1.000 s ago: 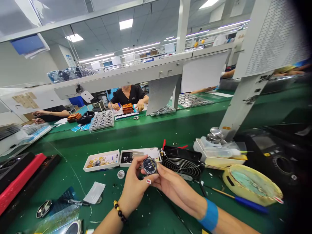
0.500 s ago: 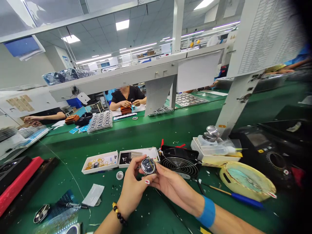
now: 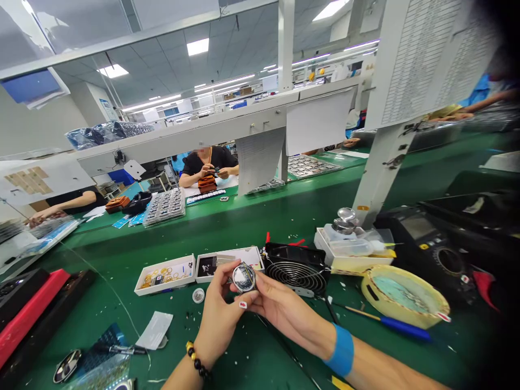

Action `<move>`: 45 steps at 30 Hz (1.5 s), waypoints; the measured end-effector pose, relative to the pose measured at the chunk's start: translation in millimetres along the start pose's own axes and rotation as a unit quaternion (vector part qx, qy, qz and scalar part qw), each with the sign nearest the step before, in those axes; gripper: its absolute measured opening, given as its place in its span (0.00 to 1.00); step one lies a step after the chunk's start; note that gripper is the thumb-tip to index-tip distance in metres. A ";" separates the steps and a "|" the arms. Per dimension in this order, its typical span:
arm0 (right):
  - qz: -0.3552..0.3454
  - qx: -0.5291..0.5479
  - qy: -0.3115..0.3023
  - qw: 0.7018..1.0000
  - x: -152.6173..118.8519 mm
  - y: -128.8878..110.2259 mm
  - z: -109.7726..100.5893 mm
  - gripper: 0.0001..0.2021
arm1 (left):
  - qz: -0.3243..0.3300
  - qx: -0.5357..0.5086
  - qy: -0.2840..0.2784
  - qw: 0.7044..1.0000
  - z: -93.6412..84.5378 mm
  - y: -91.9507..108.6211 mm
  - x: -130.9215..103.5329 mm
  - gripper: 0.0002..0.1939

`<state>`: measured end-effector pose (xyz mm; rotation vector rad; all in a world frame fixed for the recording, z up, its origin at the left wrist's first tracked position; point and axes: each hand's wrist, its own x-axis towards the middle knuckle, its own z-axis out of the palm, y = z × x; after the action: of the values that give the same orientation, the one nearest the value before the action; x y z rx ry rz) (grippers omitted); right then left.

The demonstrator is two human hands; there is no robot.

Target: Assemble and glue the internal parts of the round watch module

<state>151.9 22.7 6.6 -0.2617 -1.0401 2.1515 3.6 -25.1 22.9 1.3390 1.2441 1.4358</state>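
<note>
A round silver watch (image 3: 244, 278) is held up above the green bench, its glass bright with glare. My left hand (image 3: 219, 309) grips it from the left, thumb below and fingers behind the case. A small white sticker with a red mark (image 3: 242, 305) is on the left thumb. From the right side my right hand (image 3: 280, 300) pinches the watch case, with some fingers curled underneath. Beyond the hands are a white tray of yellow rings (image 3: 164, 276) and a second white tray (image 3: 199, 275) with dark parts. A small round clear-and-white piece (image 3: 198, 295) lies left of my left hand.
A black fan (image 3: 298, 271) stands behind my right hand. Further right are a white box of bottles (image 3: 319, 244), a yellow bowl (image 3: 365, 290) and a blue-handled tool (image 3: 406, 329). At left lie a white packet (image 3: 155, 330) and a pen (image 3: 127, 350). A co-worker (image 3: 219, 158) sits opposite.
The watch has tilted slightly, so its dark dial now shows a bright reflection. Both hands keep their grip. The view has shifted a little, and the co-worker opposite has raised a hand.
</note>
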 end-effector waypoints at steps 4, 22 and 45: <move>0.003 0.004 -0.007 1.000 -0.6 -0.8 1.6 0.17 | 0.001 -0.002 -0.002 1.000 -0.2 -0.6 0.6 0.28; 0.045 0.061 0.028 0.997 1.4 -3.8 -1.9 0.22 | 0.039 0.093 -0.020 0.995 0.8 0.5 -2.5 0.25; 0.037 0.038 0.045 0.998 3.8 0.3 -6.7 0.18 | 0.086 0.173 -0.036 0.980 -2.0 -7.4 -1.9 0.28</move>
<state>152.1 29.2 2.5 -0.3625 -0.9089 2.2197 1.4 -25.7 15.4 1.7546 1.4027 1.3118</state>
